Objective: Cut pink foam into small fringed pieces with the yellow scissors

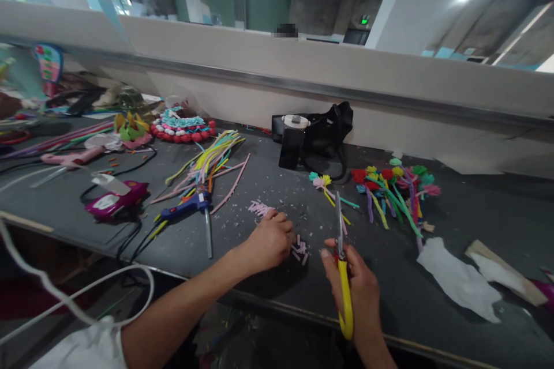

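Observation:
My right hand (357, 279) is wrapped round a pair of scissors with a yellow handle (345, 300). Their blades (339, 219) point away from me and look closed together. My left hand (270, 240) rests low over the dark table with its fingers curled, so whatever lies under them is hidden. Short cut pink pieces of pipe cleaner lie on both sides of it: one pile (259, 208) beyond the knuckles, another (299, 249) near the thumb side. Just past the scissors lies a small bunch of pipe-cleaner flowers (320, 181) with pink, yellow and green stems.
A blue glue gun (186, 207) and a bundle of long pipe cleaners (216, 155) lie to the left, near a purple device (115, 200). A phone (291, 149) leans before a black bag (329, 132). More pipe-cleaner flowers (393, 184) and crumpled white paper (459, 277) lie right.

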`<state>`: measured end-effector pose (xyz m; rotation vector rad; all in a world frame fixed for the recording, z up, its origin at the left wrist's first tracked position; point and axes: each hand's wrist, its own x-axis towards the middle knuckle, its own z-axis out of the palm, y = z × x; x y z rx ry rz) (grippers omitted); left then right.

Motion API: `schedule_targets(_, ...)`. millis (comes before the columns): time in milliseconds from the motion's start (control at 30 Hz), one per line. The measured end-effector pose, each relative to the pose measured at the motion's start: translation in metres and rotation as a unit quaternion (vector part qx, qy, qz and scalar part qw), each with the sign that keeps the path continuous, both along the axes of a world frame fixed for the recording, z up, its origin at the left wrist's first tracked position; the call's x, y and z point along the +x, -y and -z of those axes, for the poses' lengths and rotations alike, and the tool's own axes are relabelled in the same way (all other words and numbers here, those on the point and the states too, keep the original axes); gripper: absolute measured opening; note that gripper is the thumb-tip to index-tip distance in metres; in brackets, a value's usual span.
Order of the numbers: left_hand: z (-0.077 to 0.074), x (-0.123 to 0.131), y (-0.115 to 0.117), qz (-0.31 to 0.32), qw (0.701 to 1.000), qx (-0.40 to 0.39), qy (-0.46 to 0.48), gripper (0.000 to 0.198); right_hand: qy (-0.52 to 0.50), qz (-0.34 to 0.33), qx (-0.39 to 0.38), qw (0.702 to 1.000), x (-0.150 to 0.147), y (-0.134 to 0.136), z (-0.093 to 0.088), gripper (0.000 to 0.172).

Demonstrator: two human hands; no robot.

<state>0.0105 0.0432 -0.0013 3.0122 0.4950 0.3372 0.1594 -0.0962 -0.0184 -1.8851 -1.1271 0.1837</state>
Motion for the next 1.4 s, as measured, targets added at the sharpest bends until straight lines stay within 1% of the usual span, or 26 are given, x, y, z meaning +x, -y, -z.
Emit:
schedule_targets(100, 0.006, 0.002, 0.000, -0.004, 1.000, 0.013, -0.015, 0.009, 0.002, -0.006, 0.003, 1.000, 0.000, 0.000, 0.001, 0.034)
schedule_targets(167, 0.005, 0.002, -0.002, -0.021, 1.000, 0.004, -0.012, 0.007, 0.002, -0.004, -0.001, 1.000, 0.001, 0.000, 0.002, 0.034)
schedule_targets(233, 0.001, 0.001, -0.003, -0.048, 0.998, -0.028, 0.006, 0.004, -0.005, -0.001, -0.008, 1.000, 0.002, 0.000, 0.003, 0.036)
schedule_targets(300, -0.005, 0.001, -0.003, -0.075, 0.991, -0.100, 0.044, 0.003, -0.015, 0.003, -0.005, 1.000, 0.001, 0.001, 0.003, 0.037)
schedule_targets(367, -0.011, 0.001, 0.000, -0.101, 0.966, -0.214, 0.101, 0.006, -0.033, 0.006, 0.006, 0.999, -0.001, 0.001, 0.001, 0.039)
schedule_targets(433, -0.016, 0.003, 0.006, -0.118, 0.922, -0.329, 0.164, 0.008, -0.067, 0.010, 0.016, 0.998, -0.005, 0.001, -0.001, 0.041)
schedule_targets(500, -0.017, 0.005, 0.014, -0.121, 0.884, -0.400, 0.211, 0.008, -0.102, 0.007, 0.024, 0.994, -0.010, 0.000, -0.004, 0.045)
schedule_targets(567, -0.017, 0.006, 0.022, -0.115, 0.867, -0.427, 0.232, 0.007, -0.117, 0.008, 0.032, 0.993, -0.013, -0.002, -0.007, 0.047)
schedule_targets(633, -0.015, 0.008, 0.029, -0.108, 0.864, -0.429, 0.238, 0.006, -0.115, 0.010, 0.039, 0.993, -0.014, -0.004, -0.009, 0.047)
schedule_targets(733, -0.012, 0.009, 0.034, -0.101, 0.861, -0.438, 0.238, 0.007, -0.116, 0.006, 0.045, 0.992, -0.014, -0.007, -0.011, 0.042)
schedule_targets(800, -0.011, 0.010, 0.034, -0.105, 0.843, -0.474, 0.233, 0.007, -0.103, 0.009, 0.047, 0.994, -0.014, -0.008, -0.012, 0.038)
schedule_targets(867, -0.010, 0.010, 0.033, -0.110, 0.807, -0.536, 0.221, 0.007, -0.072, 0.017, 0.056, 0.996, -0.014, -0.009, -0.014, 0.034)
schedule_targets(967, -0.008, 0.011, 0.030, -0.101, 0.740, -0.631, 0.209, 0.009, -0.013, 0.012, 0.082, 0.997, -0.015, -0.011, -0.018, 0.029)
schedule_targets(1100, -0.007, 0.011, 0.029, -0.091, 0.667, -0.702, 0.231, 0.009, 0.048, -0.012, 0.077, 0.996, -0.015, -0.011, -0.019, 0.027)
schedule_targets(1167, -0.008, 0.010, 0.027, -0.096, 0.623, -0.727, 0.273, 0.008, 0.062, -0.018, 0.074, 0.995, -0.015, -0.010, -0.017, 0.030)
schedule_targets(1267, -0.013, 0.008, 0.021, -0.123, 0.555, -0.738, 0.364, 0.007, 0.100, -0.025, 0.065, 0.993, -0.017, -0.008, -0.008, 0.035)
schedule_targets(1333, -0.017, 0.006, 0.017, -0.136, 0.524, -0.735, 0.408, 0.006, 0.130, -0.022, 0.051, 0.990, -0.020, -0.007, -0.001, 0.038)
schedule_targets(1400, -0.021, 0.004, 0.014, -0.140, 0.510, -0.727, 0.437, 0.005, 0.162, -0.014, 0.040, 0.986, -0.022, -0.006, 0.005, 0.041)
